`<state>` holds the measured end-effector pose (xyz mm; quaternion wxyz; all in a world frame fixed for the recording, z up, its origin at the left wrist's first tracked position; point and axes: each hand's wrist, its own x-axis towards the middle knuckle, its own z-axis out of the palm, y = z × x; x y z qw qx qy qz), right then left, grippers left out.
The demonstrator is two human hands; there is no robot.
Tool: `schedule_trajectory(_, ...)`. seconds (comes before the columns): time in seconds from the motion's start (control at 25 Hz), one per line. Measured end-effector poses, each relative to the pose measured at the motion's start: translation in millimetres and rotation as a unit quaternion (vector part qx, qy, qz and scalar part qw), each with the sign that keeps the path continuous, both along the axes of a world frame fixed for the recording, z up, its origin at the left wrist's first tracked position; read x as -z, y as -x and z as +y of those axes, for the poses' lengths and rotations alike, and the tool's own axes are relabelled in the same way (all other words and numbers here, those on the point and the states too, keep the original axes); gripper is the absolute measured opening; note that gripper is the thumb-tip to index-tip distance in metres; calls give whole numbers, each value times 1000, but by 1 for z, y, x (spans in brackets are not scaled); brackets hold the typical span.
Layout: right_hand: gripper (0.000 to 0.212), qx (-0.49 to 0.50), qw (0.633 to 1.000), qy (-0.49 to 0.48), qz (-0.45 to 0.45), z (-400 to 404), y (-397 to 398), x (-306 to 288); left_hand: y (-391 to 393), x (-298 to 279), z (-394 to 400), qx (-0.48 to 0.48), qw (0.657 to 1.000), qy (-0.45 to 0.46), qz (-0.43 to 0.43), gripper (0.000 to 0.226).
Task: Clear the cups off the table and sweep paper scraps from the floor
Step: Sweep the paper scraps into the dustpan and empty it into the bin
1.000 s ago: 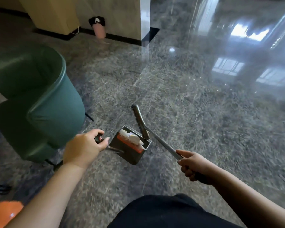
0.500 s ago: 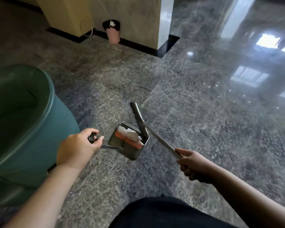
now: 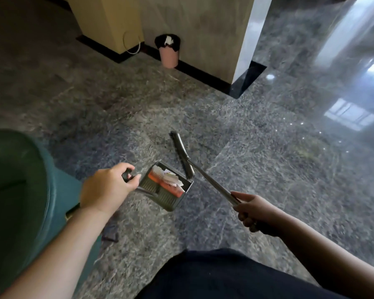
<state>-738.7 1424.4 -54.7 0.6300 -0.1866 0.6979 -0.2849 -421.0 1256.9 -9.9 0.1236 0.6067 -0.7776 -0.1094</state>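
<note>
Dustpan [image 3: 167, 190] held low over the floor [image 3: 257, 169] at centre, paper scraps [image 3: 171, 179] lying inside; left hand [image 3: 108, 187] grips its handle; right hand [image 3: 257, 214] grips the broom [image 3: 185, 157] shaft; scraps probably light, easily spilled, so carry the pan level toward the far pink bin [image 3: 168, 51].

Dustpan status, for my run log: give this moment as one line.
left hand: grips dustpan handle | dustpan: holds paper scraps | right hand: grips broom pole | pink bin: by wall
</note>
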Motion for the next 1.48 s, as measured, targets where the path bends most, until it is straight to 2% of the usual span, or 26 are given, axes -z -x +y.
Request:
schedule_trajectory(0.24, 32, -16, 1000, 9, 3, -186, 67, 0, 61, -6, -188, -20, 999, 20, 18, 23)
schedule_trajectory(0.44, 34, -54, 998, 14, 6, -360, 145, -10, 129, -10, -331, -54, 999, 7, 1, 26)
schedule_trajectory(0.76, 39, -59, 998, 33, 0, -613, 226, -21, 198, -35, -556, -81, 995, 54, 16, 24)
schedule_trajectory(0.92, 53, -58, 998, 38, 8, -725, 260, -14, 233, -31, -683, -82, 996, 37, 14, 24)
schedule_trajectory(1.16, 48, -50, 998, 48, 6, -883, 322, -19, 315, -43, -871, -43, 998, 36, 12, 22)
schedule_trajectory(1.32, 50, -45, 998, 53, 3, -982, 375, -12, 366, -45, -972, -24, 998, 51, -17, 25)
schedule_trajectory(1.48, 57, -54, 997, 55, 10, -1101, 445, -9, 427, -59, -1080, -52, 997, 28, -41, 29)
